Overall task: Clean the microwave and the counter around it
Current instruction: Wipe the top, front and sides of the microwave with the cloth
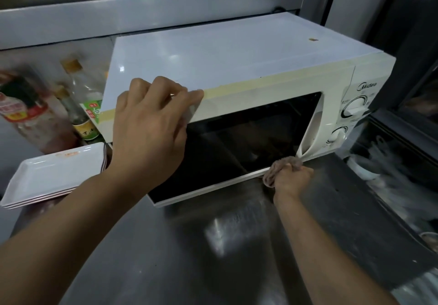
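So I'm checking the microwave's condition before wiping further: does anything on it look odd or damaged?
A small brownish mark sits on the microwave top near the back right. Yellowed tape-like strip runs along its top front edge.

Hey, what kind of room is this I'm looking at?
Most likely a kitchen, perhaps a commercial one: a white microwave sits on a stainless steel counter, with sauce bottles and stacked white trays beside it.
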A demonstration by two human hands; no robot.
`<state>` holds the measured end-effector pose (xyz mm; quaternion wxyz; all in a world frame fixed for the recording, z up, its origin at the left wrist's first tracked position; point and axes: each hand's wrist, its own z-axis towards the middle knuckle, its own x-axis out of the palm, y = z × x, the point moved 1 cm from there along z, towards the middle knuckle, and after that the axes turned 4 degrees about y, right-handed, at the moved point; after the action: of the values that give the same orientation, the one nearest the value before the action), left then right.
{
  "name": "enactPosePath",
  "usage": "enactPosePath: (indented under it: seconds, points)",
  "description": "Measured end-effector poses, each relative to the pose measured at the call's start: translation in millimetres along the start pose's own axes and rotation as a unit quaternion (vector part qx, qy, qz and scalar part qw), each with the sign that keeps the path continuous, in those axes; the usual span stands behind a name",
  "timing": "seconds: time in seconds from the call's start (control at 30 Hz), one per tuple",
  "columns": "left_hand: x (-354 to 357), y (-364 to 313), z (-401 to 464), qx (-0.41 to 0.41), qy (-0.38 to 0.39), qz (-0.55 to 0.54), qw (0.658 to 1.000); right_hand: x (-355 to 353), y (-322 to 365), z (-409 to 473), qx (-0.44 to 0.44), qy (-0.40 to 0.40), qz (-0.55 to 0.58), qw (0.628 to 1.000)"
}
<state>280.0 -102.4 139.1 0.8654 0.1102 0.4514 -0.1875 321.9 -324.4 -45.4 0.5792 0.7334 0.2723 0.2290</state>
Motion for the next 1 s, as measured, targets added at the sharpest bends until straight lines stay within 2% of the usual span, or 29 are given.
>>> enactPosePath:
  seconds: [0.1, 0.23, 0.43, 0.57, 0.63, 0.73, 0.8, 1.0]
  points:
    - [-4.1, 5.9, 5.5, 0.028, 0.016, -0.007, 0.999, 1.4, 3.3, -7.1, 0.008, 0.001, 0.013, 1.0]
    - [-11.2, 16.8, 13.6, 0.086, 0.047, -0.005, 0.995, 3.8, 10.4, -23.9, -0.017, -0.026, -0.032, 0.999]
    - [-18.1, 40.4, 25.6, 0.2, 0.09, -0.017, 0.976, 18.3, 18.2, -59.0, -0.164, -0.113, -0.033, 0.979]
    - [-18.6, 55.1, 24.3, 0.235, 0.103, -0.067, 0.964, 20.3, 30.1, -53.3, -0.175, -0.151, -0.022, 0.973]
    - [-18.7, 59.4, 25.8, 0.232, 0.109, -0.097, 0.962, 21.0, 45.0, -50.0, -0.18, -0.202, -0.064, 0.961]
    - [-17.7, 63.3, 28.0, 0.225, 0.129, -0.14, 0.955, 26.4, 84.3, -62.2, -0.27, -0.172, -0.078, 0.944]
    - [-17.5, 64.3, 28.1, 0.221, 0.128, -0.161, 0.953, 28.9, 108.8, -67.4, -0.322, -0.161, -0.025, 0.932]
    - [-15.1, 64.4, 27.8, 0.214, 0.112, -0.18, 0.954, 18.3, 108.0, -57.4, -0.383, -0.119, -0.05, 0.915]
